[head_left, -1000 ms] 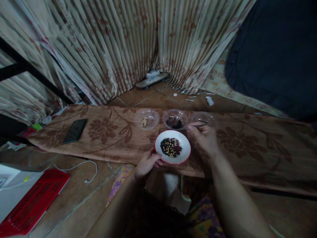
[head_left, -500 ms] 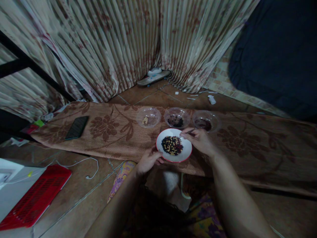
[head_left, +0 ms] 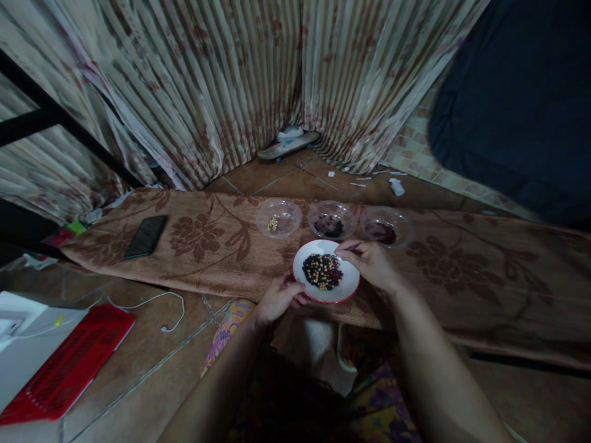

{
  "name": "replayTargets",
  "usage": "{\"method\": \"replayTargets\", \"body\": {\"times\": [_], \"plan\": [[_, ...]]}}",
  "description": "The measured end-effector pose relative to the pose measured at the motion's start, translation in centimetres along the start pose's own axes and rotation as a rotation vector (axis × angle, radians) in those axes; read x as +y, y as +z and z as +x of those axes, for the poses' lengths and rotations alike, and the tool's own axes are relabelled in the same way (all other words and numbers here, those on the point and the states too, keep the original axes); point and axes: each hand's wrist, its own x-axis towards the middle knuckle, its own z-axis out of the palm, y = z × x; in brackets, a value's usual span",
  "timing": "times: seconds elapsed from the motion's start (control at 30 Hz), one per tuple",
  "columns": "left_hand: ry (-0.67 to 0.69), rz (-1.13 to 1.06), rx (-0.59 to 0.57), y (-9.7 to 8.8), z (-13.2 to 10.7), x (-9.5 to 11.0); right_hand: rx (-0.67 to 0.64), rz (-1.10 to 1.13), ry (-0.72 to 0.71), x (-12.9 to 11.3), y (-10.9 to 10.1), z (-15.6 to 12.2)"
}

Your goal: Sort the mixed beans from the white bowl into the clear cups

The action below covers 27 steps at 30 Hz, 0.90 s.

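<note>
My left hand (head_left: 281, 298) is closed on the near-left rim of a white plate (head_left: 348, 282) with a red edge, thumb on top. A mix of dark and yellow beans or grains (head_left: 322, 271) lies in the plate. My right hand (head_left: 369, 263) pinches a slim metal utensil (head_left: 353, 245) over the plate's right side; its tip is too small to make out. Just beyond stand three clear plastic bowls: the left bowl (head_left: 290, 226) holds a few yellow grains, the middle bowl (head_left: 331, 209) black ones, the right bowl (head_left: 399, 231) dark reddish ones.
A brown flowered cloth (head_left: 207, 271) covers the long low table. On its left part lies a dark phone (head_left: 145, 236). A red basket (head_left: 74, 363) and a white cable (head_left: 173, 296) are on the tiled floor. Striped curtains (head_left: 231, 80) hang behind.
The whole view has shifted slightly. My right hand stays at the plate's right side with the utensil, and the grains look slightly rearranged. My left hand keeps its hold on the rim.
</note>
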Motion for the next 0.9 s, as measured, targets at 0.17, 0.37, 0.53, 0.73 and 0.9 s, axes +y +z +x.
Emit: {"method": "replayTargets", "body": {"times": [0.17,0.37,0.53,0.73,0.9], "plan": [[0.014,-0.004,0.000,0.12,-0.07,0.12,-0.005,0.003,0.008,0.37,0.06,0.04],[0.008,0.010,-0.001,0.03,-0.02,-0.04,-0.037,-0.009,0.009,0.20,0.08,0.00],[0.013,0.012,-0.005,-0.02,-0.01,-0.13,-0.040,-0.004,0.000,0.01,0.11,-0.01],[0.014,-0.002,-0.002,0.05,-0.01,0.02,-0.026,-0.006,0.028,0.01,0.29,-0.02],[0.008,0.001,0.001,0.14,-0.16,0.24,0.005,0.003,0.011,-0.19,0.33,0.00]]}}
